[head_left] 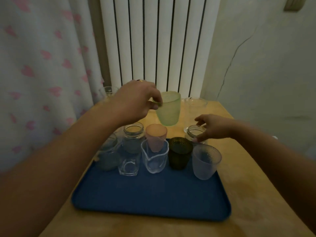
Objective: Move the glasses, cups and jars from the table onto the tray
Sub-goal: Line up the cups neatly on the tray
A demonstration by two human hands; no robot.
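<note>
Head view: left hand [135, 101] pinching green cup [169, 110] by rim, airborne behind blue tray [153, 199]; right hand [213, 127] gripping small jar [195, 133] rim at tray's far edge; lower slowly, avoid pink cup [156, 134].

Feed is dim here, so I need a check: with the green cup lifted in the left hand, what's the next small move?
Probably lower the green cup onto a bare part of the blue tray. The left hand pinches its rim in mid-air, tilted, above the table behind the pink cup; open tray surface lies nearer the camera.
</note>
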